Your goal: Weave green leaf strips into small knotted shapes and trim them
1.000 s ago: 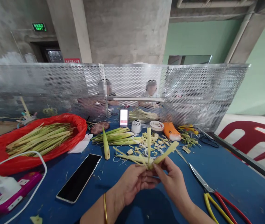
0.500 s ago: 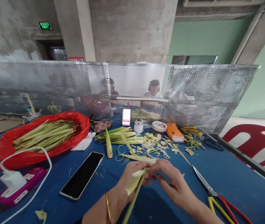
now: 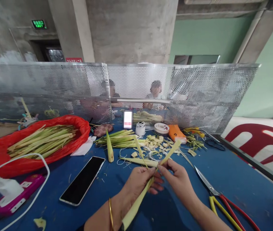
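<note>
Between my hands are pale green leaf strips (image 3: pixel 137 202), crossing where my fingers meet. My left hand (image 3: pixel 138 181) pinches them at the crossing; one long strip runs down over its wrist, and a thinner one sticks up beyond the fingers. My right hand (image 3: pixel 173 176) grips a strip that points up and to the right. The crossing itself is partly covered by the fingertips. Just past my hands a husk piece (image 3: pixel 141 161) lies on the blue table (image 3: pixel 175 213). Scissors (image 3: pixel 214 192) with red and yellow handles rest to the right of my right hand.
A red plastic bag (image 3: pixel 82 131) of leaf strips stands at left, near a purple power strip (image 3: pixel 17 200) and a phone (image 3: pixel 82 181). Cut scraps (image 3: pixel 158 146), a leaf bundle (image 3: pixel 119 140), a tape roll (image 3: pixel 161 128) and an orange packet (image 3: pixel 177 133) lie before a perforated metal screen (image 3: pixel 136 80).
A long strip folded down over my left wrist stays there. My right hand came off the strips briefly, then took hold of one pointing up-right. The upright strip now leans left.
</note>
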{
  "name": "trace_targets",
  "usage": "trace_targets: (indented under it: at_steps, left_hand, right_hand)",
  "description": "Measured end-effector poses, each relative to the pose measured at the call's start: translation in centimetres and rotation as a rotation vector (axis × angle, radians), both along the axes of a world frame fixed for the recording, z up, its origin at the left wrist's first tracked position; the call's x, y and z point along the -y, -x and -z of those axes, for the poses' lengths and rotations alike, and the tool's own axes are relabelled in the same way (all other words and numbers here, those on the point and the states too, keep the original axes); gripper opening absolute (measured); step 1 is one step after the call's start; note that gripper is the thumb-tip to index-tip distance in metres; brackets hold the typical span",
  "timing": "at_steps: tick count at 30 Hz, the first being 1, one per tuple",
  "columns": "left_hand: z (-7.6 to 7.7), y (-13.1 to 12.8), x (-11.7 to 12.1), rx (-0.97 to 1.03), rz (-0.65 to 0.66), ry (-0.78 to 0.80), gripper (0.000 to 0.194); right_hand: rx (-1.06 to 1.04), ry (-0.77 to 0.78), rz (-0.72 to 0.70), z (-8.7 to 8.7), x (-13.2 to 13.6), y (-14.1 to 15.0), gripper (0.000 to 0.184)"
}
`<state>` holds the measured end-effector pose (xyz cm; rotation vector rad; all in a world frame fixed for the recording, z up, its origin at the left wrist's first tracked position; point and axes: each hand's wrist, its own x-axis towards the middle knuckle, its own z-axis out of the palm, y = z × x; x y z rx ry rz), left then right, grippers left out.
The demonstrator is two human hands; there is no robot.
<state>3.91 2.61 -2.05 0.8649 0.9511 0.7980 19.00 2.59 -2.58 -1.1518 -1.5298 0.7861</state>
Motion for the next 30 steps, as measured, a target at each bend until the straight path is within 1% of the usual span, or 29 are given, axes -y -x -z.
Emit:
trace_targets:
  at_steps: [2,4,5,6,8,9,10,11,14,15,16,18,20,21,22,24,25,26,29,30]
  left_hand:
    - [-0.1,0.0,0.1,0.002,0.014,0.014,0.036]
    - [-0.3,0.0,0.3,-0.013,-0.017,0.067,0.027]
    - [-0.4,0.1,0.3,-0.015,-0.06,0.092,0.023]
    - [-0.5,0.1,0.3,-0.01,-0.116,0.11,0.022]
    - [-0.7,0.2,0.1,0.009,-0.243,0.128,0.021]
    - [-0.8,0.2,0.0,0.029,-0.302,0.12,0.02]
    - [-0.8,0.2,0.0,0.056,-0.355,0.106,0.02]
    - [-0.8,0.2,-0.1,0.086,-0.395,0.095,0.019]
    - [-0.8,-0.2,-0.1,0.176,-0.459,0.059,0.021]
    - [-0.7,-0.3,0.0,0.192,-0.465,0.061,0.022]
    - [-0.6,-0.3,0.0,0.197,-0.464,0.074,0.024]
    - [-0.5,-0.3,0.0,0.186,-0.453,0.101,0.024]
    - [-0.5,0.0,-0.2,0.138,-0.445,0.079,0.022]
    - [-0.5,0.2,-0.3,0.101,-0.449,0.05,0.02]
    - [-0.6,0.3,-0.3,0.065,-0.457,0.012,0.019]
    - [-0.8,0.4,-0.4,0.017,-0.481,-0.035,0.02]
    - [-0.8,0.4,-0.4,0.006,-0.491,-0.03,0.021]
    - [-0.7,0.3,-0.4,-0.002,-0.496,-0.02,0.023]
    - [-0.2,0.0,-0.3,-0.02,-0.482,-0.016,0.026]
    - [0.0,-0.1,-0.2,-0.018,-0.477,-0.024,0.027]
  right_hand:
    - [-0.09,0.132,-0.015,0.4,-0.5,-0.1,0.03]
    - [-0.108,0.206,-0.026,0.5,-0.7,-0.2,0.035]
    - [-0.078,0.196,0.005,0.6,-0.7,-0.3,0.035]
    - [-0.025,0.151,0.058,0.5,-0.5,-0.3,0.035]
    - [0.097,0.024,0.144,0.5,0.0,-0.1,0.034]
    - [0.134,-0.005,0.135,0.5,0.3,0.2,0.033]
    - [0.134,0.008,0.081,0.6,0.6,0.6,0.033]
    - [0.093,0.061,-0.014,0.8,1.0,1.1,0.033]
    - [-0.161,0.332,-0.358,1.4,1.8,2.7,0.031]
    - [-0.243,0.414,-0.438,1.5,2.1,3.1,0.031]
    - [-0.317,0.493,-0.48,1.5,2.2,3.4,0.031]
    - [-0.441,0.647,-0.466,1.0,2.4,3.4,0.028]
    - [-0.545,0.755,-0.396,0.3,2.3,2.8,0.028]
    - [-0.572,0.781,-0.358,-0.1,2.1,2.5,0.029]
    - [-0.572,0.774,-0.319,-0.3,2.0,2.3,0.031]
    - [-0.513,0.705,-0.262,-0.2,1.9,2.2,0.036]
    - [-0.483,0.678,-0.271,0.0,2.0,2.3,0.037]
    - [-0.473,0.67,-0.308,0.2,2.1,2.6,0.038]
    - [-0.572,0.759,-0.476,1.2,2.7,3.4,0.038]
    - [-0.613,0.787,-0.5,1.4,2.9,3.6,0.036]
